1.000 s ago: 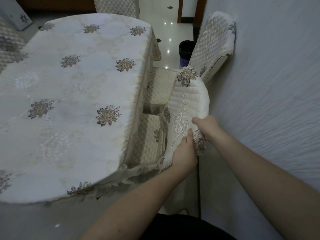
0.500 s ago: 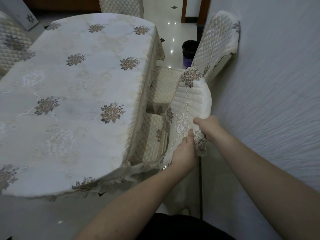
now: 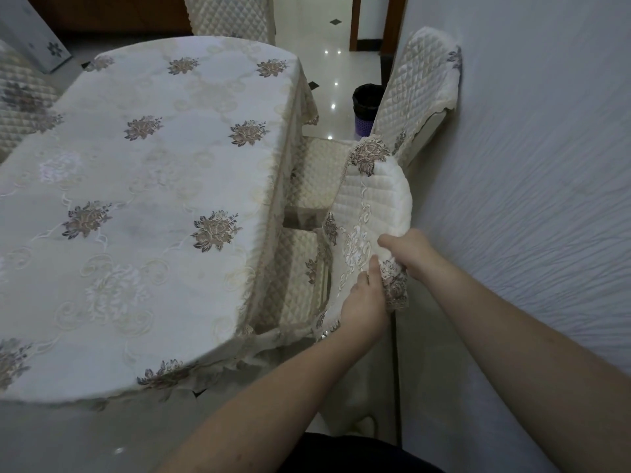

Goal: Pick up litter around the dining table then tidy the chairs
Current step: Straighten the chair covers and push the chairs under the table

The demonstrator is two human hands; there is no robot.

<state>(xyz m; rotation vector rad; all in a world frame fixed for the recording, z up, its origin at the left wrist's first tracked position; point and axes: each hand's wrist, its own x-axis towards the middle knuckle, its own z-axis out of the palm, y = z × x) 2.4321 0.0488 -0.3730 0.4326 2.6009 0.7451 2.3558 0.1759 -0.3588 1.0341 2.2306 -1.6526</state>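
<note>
Still, both hands (image 3: 386, 278) grip the chair cover (image 3: 372, 203).

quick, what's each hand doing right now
Left hand: gripping the near chair's quilted cover at its lower edge.
Right hand: gripping the same cover from the wall side.

We grip the near cream quilted chair's backrest cover (image 3: 372, 206) with our left hand (image 3: 363, 303) and right hand (image 3: 408, 250), beside the oval table's floral embroidered cloth (image 3: 153, 206), near the right-hand wall (image 3: 529, 199).
</note>
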